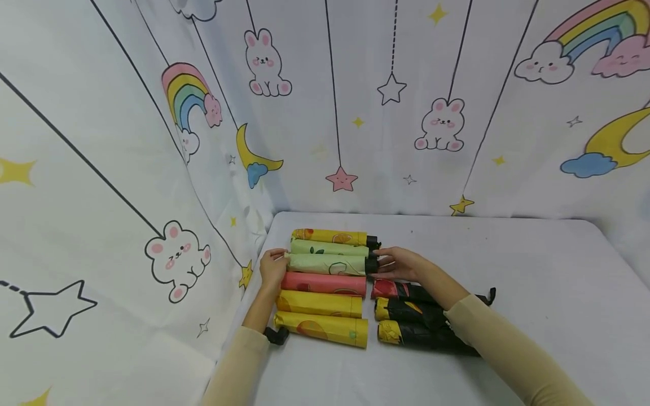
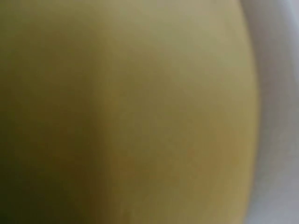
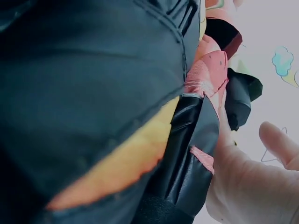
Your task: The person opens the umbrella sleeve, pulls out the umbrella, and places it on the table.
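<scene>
Folded umbrellas in fruit-print covers lie side by side in a column on the white table. My left hand (image 1: 273, 269) is at the left end of a light green umbrella (image 1: 327, 264), fingertips right at its edge. At the opposite end my right hand (image 1: 403, 264) reaches its black handle, with fingers extended. In the right wrist view that hand's thumb (image 3: 278, 142) stands out, away from the fingers. Just behind lies another green umbrella (image 1: 330, 248), and in front a pink umbrella (image 1: 325, 283). The left wrist view is filled by a blurred yellow surface (image 2: 163, 112).
At the back lies a yellow umbrella (image 1: 330, 237); two more, one yellow umbrella (image 1: 320, 304) and another yellow umbrella (image 1: 325, 330), are nearer. Several black umbrellas (image 1: 421, 335) lie under my right forearm. A printed white curtain (image 1: 315, 141) borders the table's back and left.
</scene>
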